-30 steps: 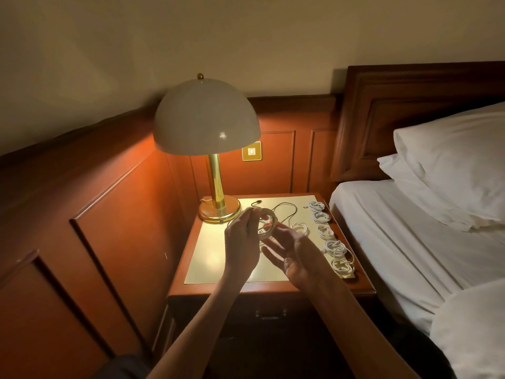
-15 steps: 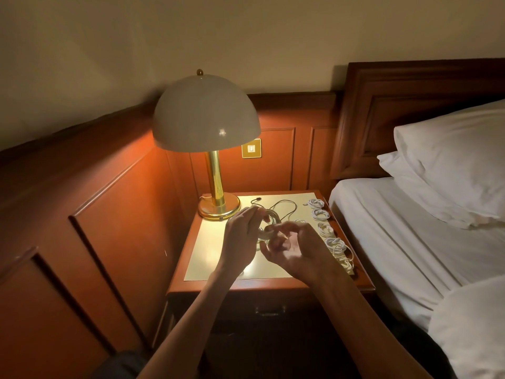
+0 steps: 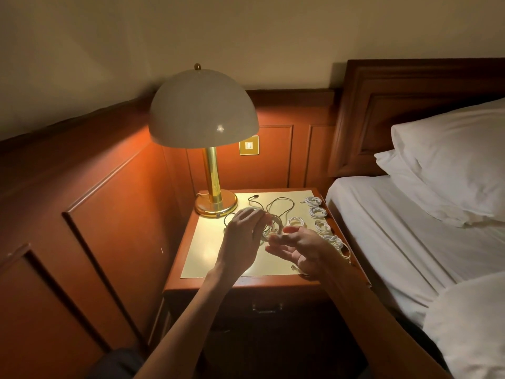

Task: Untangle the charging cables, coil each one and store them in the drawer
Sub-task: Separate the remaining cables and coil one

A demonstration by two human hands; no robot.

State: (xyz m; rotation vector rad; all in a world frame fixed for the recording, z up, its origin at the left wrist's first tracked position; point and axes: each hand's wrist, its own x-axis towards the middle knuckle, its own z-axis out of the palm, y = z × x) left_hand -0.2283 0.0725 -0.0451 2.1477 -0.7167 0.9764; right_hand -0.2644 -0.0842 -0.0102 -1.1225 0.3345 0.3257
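Nearest to the person, well in front of and below the brass lamp with the cream dome shade (image 3: 203, 110), the dark wooden drawer (image 3: 240, 305) of the bench is seen closed, with its small metal handle (image 3: 266, 307) untouched.

Above the pale top of the bench (image 3: 216, 261), in front of the lamp, both hands are held in the air. The left hand (image 3: 243, 236) is on the lamp side, and its fingers are curled round the pale cable wound into a small ring (image 3: 280, 224). The right hand (image 3: 303, 248) is on the side away from the lamp, palm turned up, fingers loose and mostly straight. Nothing is seen gripped in it, and whether its fingertips touch the ring cannot be told.

So the ring is placed between the two hands, just left of the right fingertips. The drawer handle lies under both wrists. Because the right hand is free, it is judged the better one for pulling the drawer.

Farther back, a loose black cable (image 3: 284, 205) lies uncoiled just beside the lamp's base. A row of white coiled cables (image 3: 317, 212) is laid along the bench edge far from the lamp. These are judged not yet stored.
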